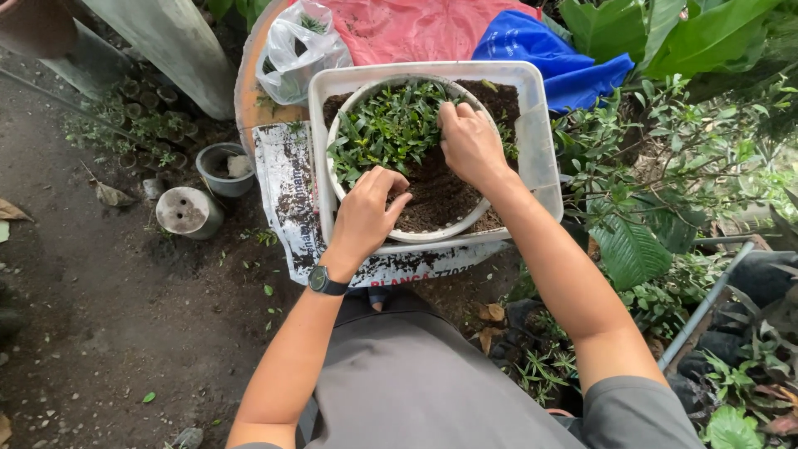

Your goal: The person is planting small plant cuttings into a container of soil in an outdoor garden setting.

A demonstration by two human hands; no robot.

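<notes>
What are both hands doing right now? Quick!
Left hand: fingers curled, pinching at the soil, contents hidden.
Right hand: fingers bent down among the seedlings; grip unclear.

Soft, even daylight fills the scene, with no hard sun patches. Shadows are faint and diffuse; the darkest zone is the damp ground (100,333) toward 8 o'clock. The white tub (540,141) near the centre is the brightest surface, close to washed out along its rim. Focus is sharp in the middle. Toward 3 and 4 o'clock the foliage (706,166) stretches and softens with wide-angle distortion.
</notes>
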